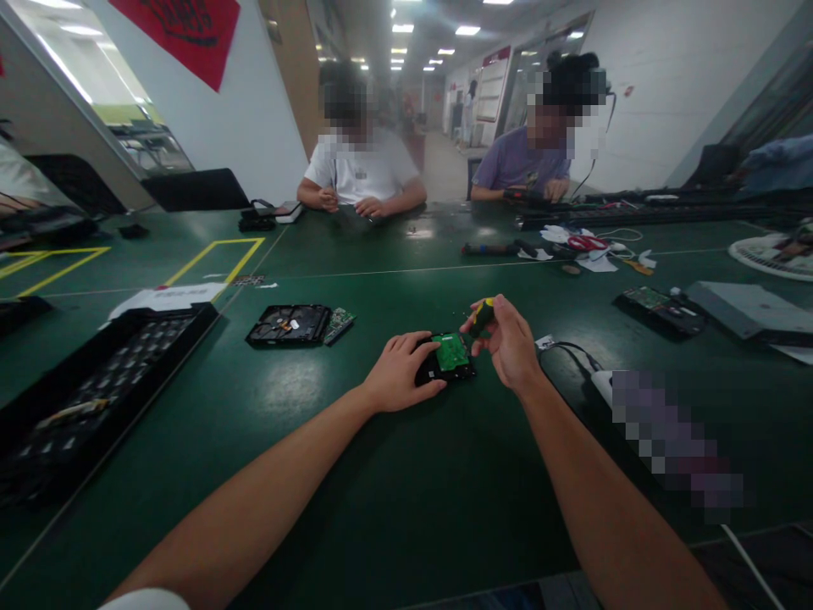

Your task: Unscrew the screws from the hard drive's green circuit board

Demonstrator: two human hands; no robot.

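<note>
Half-spread, the left hand [401, 375] holds a hard drive [460, 374], green board [453, 351] up, there on the table [381, 483], while the curled right hand [511, 349] grips a screwdriver [483, 317] whose long axis slants down leftward.

Green circuit board [453, 352], black drive casing [458, 374], yellow-and-black screwdriver handle [483, 317], dark green tabletop [381, 500].

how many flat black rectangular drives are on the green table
3 visible: a green-boarded black drive under the left hand; a second drive to its left, beside a loose circuit board; a third drive at right, beside a grey metal box. Others may be hidden.
</note>
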